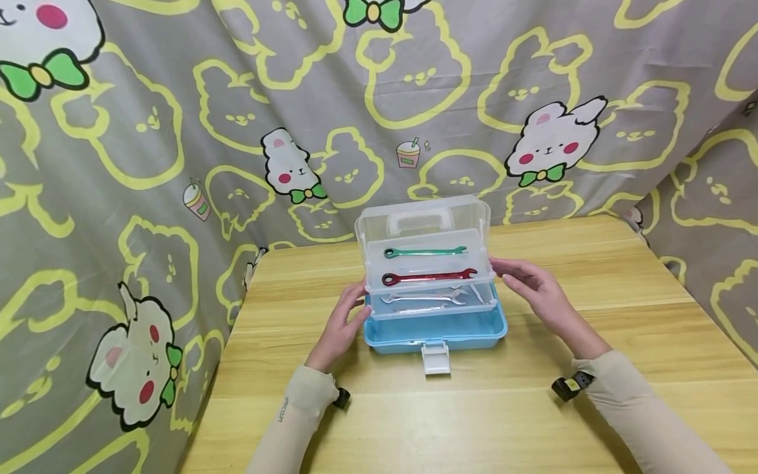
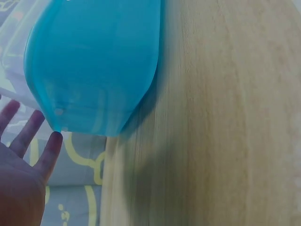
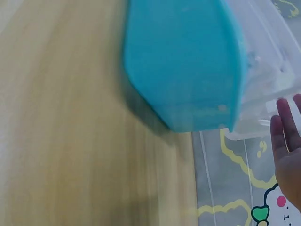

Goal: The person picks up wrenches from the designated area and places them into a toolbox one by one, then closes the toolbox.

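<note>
A blue toolbox (image 1: 438, 329) stands on the table with its clear lid (image 1: 423, 209) raised and its translucent trays (image 1: 435, 264) lifted in tiers. A green wrench (image 1: 425, 251) lies in the upper tray and a red wrench (image 1: 429, 277) below it. Silver wrenches (image 1: 423, 298) sit in the lower tray. My left hand (image 1: 343, 322) is at the box's left side, thumb by the tray's front corner; its fingers look straight and spread in the left wrist view. On the other side, my right hand (image 1: 535, 289) has straight fingers near the tray's right end; whether they touch it is unclear.
A white latch (image 1: 435, 359) hangs down at the toolbox's front. The wood-grain table (image 1: 450, 428) spreads around the box. Behind and to the sides hangs a grey curtain (image 1: 331, 99) with cartoon animals.
</note>
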`<control>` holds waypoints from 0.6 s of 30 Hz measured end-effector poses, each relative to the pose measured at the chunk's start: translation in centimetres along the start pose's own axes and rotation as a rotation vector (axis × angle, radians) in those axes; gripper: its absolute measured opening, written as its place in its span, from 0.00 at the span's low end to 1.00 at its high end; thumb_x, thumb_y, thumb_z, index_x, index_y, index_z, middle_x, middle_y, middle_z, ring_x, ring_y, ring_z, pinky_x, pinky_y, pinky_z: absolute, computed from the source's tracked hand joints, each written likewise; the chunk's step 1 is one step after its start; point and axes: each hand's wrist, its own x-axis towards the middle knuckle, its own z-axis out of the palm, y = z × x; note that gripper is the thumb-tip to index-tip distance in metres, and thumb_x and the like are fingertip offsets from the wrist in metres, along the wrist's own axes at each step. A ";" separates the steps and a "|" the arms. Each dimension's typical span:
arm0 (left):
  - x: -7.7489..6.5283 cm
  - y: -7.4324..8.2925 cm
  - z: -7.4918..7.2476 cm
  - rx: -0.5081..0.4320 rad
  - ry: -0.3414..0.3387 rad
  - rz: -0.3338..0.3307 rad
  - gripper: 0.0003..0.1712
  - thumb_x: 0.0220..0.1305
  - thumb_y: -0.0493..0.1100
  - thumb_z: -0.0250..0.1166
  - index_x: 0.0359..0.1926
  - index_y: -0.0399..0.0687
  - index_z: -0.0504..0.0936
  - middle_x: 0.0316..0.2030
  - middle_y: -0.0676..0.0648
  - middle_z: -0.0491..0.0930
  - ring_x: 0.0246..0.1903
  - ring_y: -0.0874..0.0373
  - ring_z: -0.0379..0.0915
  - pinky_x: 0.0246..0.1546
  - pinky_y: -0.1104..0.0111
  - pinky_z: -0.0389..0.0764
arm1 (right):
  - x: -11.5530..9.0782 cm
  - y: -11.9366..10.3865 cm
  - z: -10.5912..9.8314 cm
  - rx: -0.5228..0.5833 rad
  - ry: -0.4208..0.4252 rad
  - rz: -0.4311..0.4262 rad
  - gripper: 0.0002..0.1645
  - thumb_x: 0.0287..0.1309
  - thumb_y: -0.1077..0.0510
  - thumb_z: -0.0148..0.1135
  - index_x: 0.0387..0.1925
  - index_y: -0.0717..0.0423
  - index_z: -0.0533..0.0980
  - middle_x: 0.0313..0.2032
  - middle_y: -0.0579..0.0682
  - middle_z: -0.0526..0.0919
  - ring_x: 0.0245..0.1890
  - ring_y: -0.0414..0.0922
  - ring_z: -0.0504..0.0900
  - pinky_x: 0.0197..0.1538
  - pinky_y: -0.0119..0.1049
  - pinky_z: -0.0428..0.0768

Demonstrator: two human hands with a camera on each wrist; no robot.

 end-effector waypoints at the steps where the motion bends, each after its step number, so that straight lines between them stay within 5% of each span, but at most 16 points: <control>1: 0.0 0.0 -0.1 0.000 -0.007 0.001 0.33 0.78 0.37 0.56 0.80 0.49 0.62 0.73 0.42 0.67 0.70 0.43 0.66 0.69 0.39 0.69 | 0.1 -0.1 0.0 0.022 0.005 0.012 0.22 0.77 0.64 0.53 0.66 0.69 0.73 0.64 0.47 0.82 0.61 0.30 0.80 0.62 0.21 0.76; 12: -0.7 0.2 0.1 -0.037 -0.017 -0.020 0.32 0.77 0.34 0.56 0.78 0.45 0.62 0.76 0.41 0.64 0.73 0.40 0.61 0.70 0.39 0.68 | 0.2 -0.1 0.4 0.016 0.051 0.024 0.22 0.77 0.64 0.53 0.67 0.68 0.73 0.61 0.41 0.84 0.58 0.29 0.80 0.60 0.20 0.77; 18: -0.8 -0.3 0.2 -0.136 0.085 -0.008 0.41 0.79 0.32 0.48 0.84 0.45 0.38 0.81 0.39 0.48 0.76 0.33 0.53 0.71 0.34 0.60 | 0.4 0.1 0.5 0.190 0.088 -0.057 0.28 0.81 0.62 0.44 0.76 0.65 0.61 0.66 0.43 0.77 0.61 0.34 0.80 0.63 0.25 0.77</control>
